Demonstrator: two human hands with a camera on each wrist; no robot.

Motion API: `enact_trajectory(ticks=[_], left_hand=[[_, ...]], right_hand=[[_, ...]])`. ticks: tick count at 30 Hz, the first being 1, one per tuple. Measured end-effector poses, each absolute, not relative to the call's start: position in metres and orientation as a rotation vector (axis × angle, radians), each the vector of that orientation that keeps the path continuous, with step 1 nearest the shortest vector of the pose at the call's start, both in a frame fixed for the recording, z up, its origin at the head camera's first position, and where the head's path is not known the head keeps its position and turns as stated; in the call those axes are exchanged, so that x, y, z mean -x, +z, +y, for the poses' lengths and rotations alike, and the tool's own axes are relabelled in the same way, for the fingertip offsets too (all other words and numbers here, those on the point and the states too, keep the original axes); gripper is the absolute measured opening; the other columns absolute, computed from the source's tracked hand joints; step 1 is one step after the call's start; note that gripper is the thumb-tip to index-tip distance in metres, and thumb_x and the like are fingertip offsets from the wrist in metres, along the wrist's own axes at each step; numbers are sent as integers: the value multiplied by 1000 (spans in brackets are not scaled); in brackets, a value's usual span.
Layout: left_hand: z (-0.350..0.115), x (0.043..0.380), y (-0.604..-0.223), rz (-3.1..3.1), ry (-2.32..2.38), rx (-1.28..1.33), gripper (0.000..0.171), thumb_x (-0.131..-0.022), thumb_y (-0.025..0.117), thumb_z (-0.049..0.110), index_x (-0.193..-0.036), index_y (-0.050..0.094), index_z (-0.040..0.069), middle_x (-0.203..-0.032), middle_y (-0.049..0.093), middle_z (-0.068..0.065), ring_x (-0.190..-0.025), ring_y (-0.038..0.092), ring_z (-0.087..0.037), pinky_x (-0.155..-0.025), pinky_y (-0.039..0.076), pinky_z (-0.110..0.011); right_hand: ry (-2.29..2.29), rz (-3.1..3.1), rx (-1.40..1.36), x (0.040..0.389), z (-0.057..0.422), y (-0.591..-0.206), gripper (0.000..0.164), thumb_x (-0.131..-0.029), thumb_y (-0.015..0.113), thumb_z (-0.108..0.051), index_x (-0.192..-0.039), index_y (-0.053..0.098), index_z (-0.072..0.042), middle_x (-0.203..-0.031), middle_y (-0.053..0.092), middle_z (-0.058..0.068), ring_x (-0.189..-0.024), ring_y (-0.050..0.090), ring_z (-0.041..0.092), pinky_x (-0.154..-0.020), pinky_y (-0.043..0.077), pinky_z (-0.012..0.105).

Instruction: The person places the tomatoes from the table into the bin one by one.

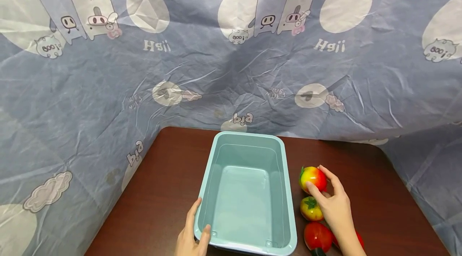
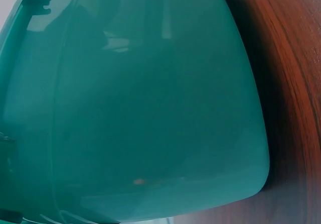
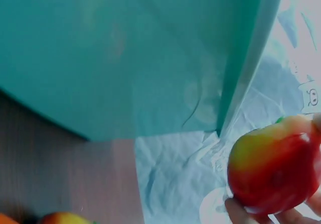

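My right hand [image 1: 335, 204] holds a red-and-yellow fruit [image 1: 313, 179] with a green leafy top between thumb and fingers, to the right of a light-green plastic basin [image 1: 285, 183]. In the right wrist view, that glossy fruit [image 3: 273, 166] appears beside the basin's wall [image 3: 150, 73], with fingertips under it. At the basin's near left corner, my left hand [image 1: 191, 232] holds the rim, thumb over the edge and forefinger along the left side. The left wrist view shows mostly the basin's outer wall [image 2: 150, 93], and no fingers of that hand.
Below the held fruit, a yellow-green fruit [image 1: 311, 208] with a leafy top lies on the dark wooden table [image 1: 159, 183]. Nearer are a red fruit or vegetable [image 1: 317, 236] with a dark end and another red one [image 1: 359, 240], partly behind the right forearm. Patterned grey-blue cloth [image 1: 231, 67] surrounds the table.
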State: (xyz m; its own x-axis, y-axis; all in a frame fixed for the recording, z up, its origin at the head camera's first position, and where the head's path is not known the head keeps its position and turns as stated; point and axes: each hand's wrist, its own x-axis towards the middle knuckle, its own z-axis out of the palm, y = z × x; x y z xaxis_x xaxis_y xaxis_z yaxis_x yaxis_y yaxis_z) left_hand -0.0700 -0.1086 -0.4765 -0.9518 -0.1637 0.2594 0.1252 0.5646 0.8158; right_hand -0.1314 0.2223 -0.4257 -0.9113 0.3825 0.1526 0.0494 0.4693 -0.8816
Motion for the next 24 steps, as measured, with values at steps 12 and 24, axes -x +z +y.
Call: enact_trajectory(ticks=[12,24], left_hand=[[-104,70,-476,-2510,-1330,-37,65,-86,65,14,-146,43,26,-114,70,-11,-88,66,-11,-70,53,-30],[-102,71,-479,-2501,-1287,-72,67,-85,67,14,-146,44,28,-119,70,-10,-89,66,-12,-69,53,-32]], right_hand=[[1956,-2096,4,124,209,-403,48,-100,52,-9,-147,43,-17,-132,51,-11,-104,57,0,-78,53,16],[1719,-2229,-321,120,182,-401,54,-90,64,5,-142,49,-4,-131,55,-8,-107,57,1,-85,52,14]])
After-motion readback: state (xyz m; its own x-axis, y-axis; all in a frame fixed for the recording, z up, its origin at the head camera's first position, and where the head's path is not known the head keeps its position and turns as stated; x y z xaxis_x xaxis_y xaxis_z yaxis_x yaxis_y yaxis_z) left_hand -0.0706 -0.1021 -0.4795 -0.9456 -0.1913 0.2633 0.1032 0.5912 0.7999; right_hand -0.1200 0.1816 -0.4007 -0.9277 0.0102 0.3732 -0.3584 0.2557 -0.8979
